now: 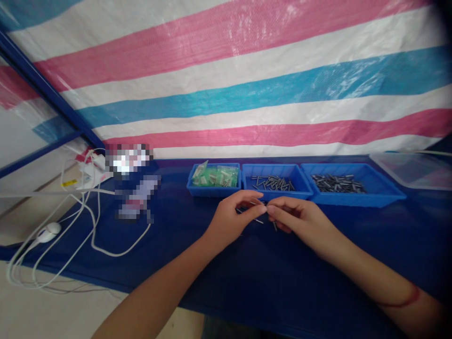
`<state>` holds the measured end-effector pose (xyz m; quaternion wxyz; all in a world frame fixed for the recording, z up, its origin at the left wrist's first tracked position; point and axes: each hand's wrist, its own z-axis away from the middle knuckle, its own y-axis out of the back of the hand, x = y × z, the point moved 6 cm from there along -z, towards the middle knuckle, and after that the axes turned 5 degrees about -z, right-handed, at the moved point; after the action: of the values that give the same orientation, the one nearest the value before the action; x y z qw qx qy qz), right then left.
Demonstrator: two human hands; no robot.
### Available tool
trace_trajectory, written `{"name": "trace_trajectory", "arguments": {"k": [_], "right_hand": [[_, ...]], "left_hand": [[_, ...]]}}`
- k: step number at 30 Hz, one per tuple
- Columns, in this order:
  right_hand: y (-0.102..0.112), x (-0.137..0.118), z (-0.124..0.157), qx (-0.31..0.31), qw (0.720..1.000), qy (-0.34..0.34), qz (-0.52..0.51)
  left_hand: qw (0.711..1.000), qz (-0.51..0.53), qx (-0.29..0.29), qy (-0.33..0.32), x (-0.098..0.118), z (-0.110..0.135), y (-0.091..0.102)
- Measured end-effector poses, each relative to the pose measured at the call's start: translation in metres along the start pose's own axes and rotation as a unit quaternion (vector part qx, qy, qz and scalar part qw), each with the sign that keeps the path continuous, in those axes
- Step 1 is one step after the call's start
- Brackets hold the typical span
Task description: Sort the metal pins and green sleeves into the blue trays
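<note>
Nearest the camera, a red thread (pixel 406 300) is worn on the right forearm. Farther on, the left hand (pixel 231 215) and the right hand (pixel 300 219) are brought together tip to tip above the blue-covered table (pixel 247 282), each pinched shut between thumb and forefinger. What is gripped is too small to be made out. Loose pins (pixel 260 220), thin, short, grey and shiny, are scattered on the cloth just under the fingertips. So slight a piece could easily be let slip from such a fine grip, and it might be lost among the others or rolled off the front edge. Behind the hands three blue bins are lined up: the left bin (pixel 213 192) holds pale green parts, while the middle bin (pixel 278 194) and the right bin (pixel 353 201) hold more metal pins. White cables (pixel 88 221) lie to the left, and a striped tarp (pixel 247 94) is hung behind.
</note>
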<state>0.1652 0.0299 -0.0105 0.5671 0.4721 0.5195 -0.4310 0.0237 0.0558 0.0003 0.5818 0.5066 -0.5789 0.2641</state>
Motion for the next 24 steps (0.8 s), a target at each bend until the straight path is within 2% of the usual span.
{"name": "trace_trajectory", "arguments": {"k": [6, 13, 24], "right_hand": [[-0.006, 0.007, 0.001, -0.013, 0.996, -0.034, -0.080], [-0.012, 0.012, 0.003, -0.069, 0.994, -0.056, -0.062], [-0.011, 0.013, 0.005, -0.055, 0.992, -0.079, -0.087]], "left_hand": [[0.990, 0.120, 0.027, 0.073, -0.014, -0.001, -0.004], [0.992, 0.116, 0.018, 0.053, -0.010, -0.001, -0.006], [0.984, 0.169, 0.022, 0.058, -0.012, -0.001, -0.007]]}}
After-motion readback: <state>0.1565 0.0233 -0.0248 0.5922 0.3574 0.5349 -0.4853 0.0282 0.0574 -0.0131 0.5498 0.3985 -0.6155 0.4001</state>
